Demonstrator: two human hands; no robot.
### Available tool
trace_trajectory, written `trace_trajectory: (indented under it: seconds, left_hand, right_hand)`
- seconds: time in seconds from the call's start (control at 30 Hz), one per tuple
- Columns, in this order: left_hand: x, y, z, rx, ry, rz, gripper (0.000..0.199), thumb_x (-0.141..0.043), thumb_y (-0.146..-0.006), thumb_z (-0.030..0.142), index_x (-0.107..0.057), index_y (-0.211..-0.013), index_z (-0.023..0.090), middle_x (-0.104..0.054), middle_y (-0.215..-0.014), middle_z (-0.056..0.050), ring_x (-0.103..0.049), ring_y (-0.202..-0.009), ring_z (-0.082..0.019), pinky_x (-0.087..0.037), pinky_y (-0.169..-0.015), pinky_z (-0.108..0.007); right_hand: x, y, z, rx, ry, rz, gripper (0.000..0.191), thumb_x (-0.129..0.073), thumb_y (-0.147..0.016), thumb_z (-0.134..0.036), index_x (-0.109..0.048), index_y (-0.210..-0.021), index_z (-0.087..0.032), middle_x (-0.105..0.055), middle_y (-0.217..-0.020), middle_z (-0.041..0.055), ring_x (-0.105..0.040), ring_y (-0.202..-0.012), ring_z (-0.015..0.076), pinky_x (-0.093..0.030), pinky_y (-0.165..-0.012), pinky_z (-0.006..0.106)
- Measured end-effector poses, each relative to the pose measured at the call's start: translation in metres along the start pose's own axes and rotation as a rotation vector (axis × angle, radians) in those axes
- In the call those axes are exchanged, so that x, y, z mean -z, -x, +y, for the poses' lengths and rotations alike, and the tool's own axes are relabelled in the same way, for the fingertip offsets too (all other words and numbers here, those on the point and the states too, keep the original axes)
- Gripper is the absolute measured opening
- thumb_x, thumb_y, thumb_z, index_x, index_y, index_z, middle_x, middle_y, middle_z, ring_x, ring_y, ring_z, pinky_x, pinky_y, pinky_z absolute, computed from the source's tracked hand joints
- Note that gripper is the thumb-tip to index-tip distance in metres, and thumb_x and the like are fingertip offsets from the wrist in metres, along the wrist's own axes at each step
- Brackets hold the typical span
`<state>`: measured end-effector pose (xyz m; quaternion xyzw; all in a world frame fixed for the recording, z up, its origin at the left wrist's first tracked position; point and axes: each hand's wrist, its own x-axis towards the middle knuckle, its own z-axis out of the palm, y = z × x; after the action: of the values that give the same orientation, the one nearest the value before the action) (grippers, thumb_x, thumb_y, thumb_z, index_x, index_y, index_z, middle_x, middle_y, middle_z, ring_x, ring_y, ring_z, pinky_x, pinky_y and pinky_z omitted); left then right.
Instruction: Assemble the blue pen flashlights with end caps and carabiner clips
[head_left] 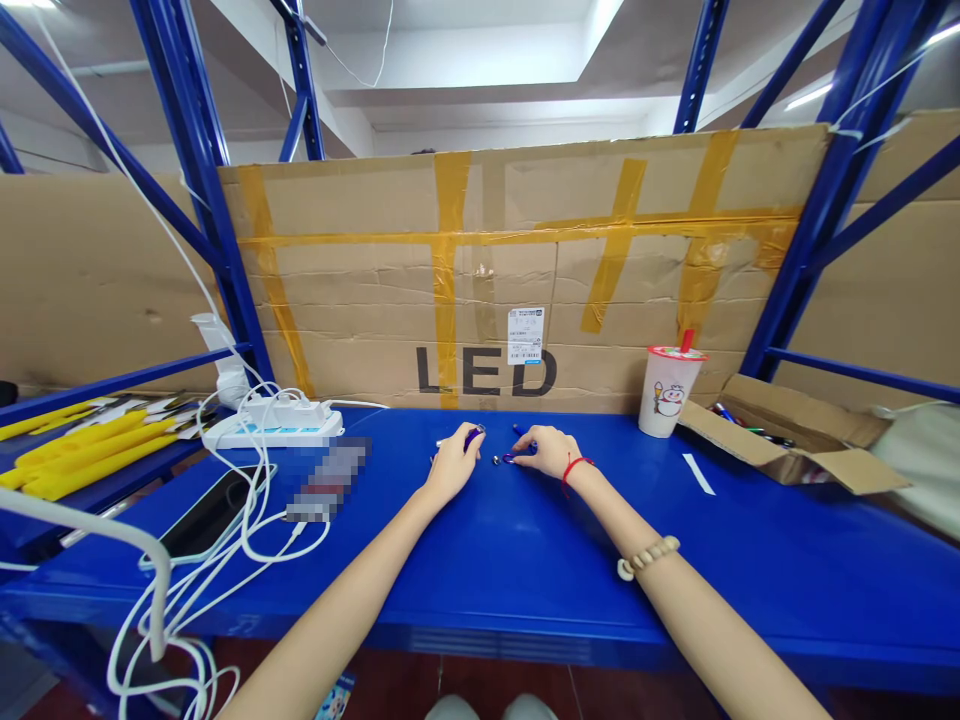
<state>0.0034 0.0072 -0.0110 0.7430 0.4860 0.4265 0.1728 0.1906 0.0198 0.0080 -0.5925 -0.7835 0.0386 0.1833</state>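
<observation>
Above the middle of the blue table, my left hand (453, 466) is closed on a dark blue pen-like piece (472, 437), its end showing past the fingertips. To its right, my right hand (546, 452) has its thumb and fingers pinched at a small blue piece (509, 458) near the table top. A small metallic bit (495, 460) lies on the table between the hands. Another blue piece (518, 430) shows just behind my right fingers, partly hidden by them. The hands are apart from each other.
On the left are a white power strip (281, 430), tangled white cables, a phone (210, 512) and yellow items (97, 455). A drink cup (666, 395), a white strip (699, 474) and an open cardboard box (795, 440) with pens stand right. Taped cardboard (360, 300) rises behind.
</observation>
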Motion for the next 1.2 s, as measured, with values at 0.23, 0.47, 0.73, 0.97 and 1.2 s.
trace_trajectory:
  seconds: [0.23, 0.47, 0.73, 0.97, 1.2]
  left_hand:
    - [-0.003, -0.003, 0.002, 0.140, 0.179, 0.060, 0.022, -0.039, -0.082, 0.039, -0.043, -0.078, 0.018, -0.055, -0.064, 0.002, -0.055, -0.062, -0.012, -0.040, -0.064, -0.024]
    - [-0.005, -0.004, 0.006, 0.195, 0.245, 0.059, 0.018, -0.046, -0.079, 0.032, -0.036, -0.073, 0.018, -0.053, -0.063, 0.002, -0.052, -0.061, -0.011, -0.038, -0.063, -0.023]
    - [-0.004, -0.001, 0.012, 0.149, 0.203, 0.039, 0.020, -0.048, -0.078, 0.034, -0.037, -0.072, 0.018, -0.054, -0.062, 0.003, -0.052, -0.061, -0.011, -0.037, -0.064, -0.024]
    - [-0.007, -0.001, 0.008, 0.115, 0.306, -0.006, 0.023, -0.045, -0.079, 0.038, -0.035, -0.072, 0.018, -0.054, -0.063, 0.003, -0.051, -0.063, -0.011, -0.038, -0.065, -0.024]
    - [-0.006, -0.002, 0.010, 0.048, 0.304, -0.002, 0.016, -0.041, -0.081, 0.027, -0.032, -0.071, 0.019, -0.050, -0.058, 0.004, -0.048, -0.059, -0.010, -0.038, -0.062, -0.023]
  right_hand:
    - [0.000, 0.001, -0.004, -0.008, 0.079, -0.072, 0.015, -0.060, -0.067, -0.033, -0.070, -0.079, -0.031, -0.065, -0.091, 0.0001, -0.058, -0.089, 0.0206, -0.043, -0.070, 0.028]
    - [0.001, 0.001, -0.007, 0.026, 0.053, -0.064, 0.016, -0.061, -0.061, -0.030, -0.070, -0.074, -0.029, -0.066, -0.088, -0.0013, -0.059, -0.086, 0.0196, -0.042, -0.067, 0.026]
    - [0.001, 0.004, -0.014, 0.067, -0.002, 0.030, 0.014, -0.060, -0.062, -0.033, -0.068, -0.072, -0.026, -0.066, -0.072, -0.0016, -0.060, -0.070, 0.0150, -0.038, -0.056, 0.022]
    - [0.005, 0.009, -0.025, 0.272, -0.159, 0.142, 0.012, -0.056, -0.070, -0.028, -0.064, -0.077, -0.023, -0.066, -0.081, -0.0029, -0.059, -0.068, 0.0091, -0.037, -0.057, 0.019]
    - [0.002, 0.008, -0.024, 0.349, -0.257, 0.178, 0.026, -0.054, -0.076, -0.037, -0.061, -0.097, -0.023, -0.065, -0.089, -0.0005, -0.059, -0.072, 0.0100, -0.041, -0.063, 0.019]
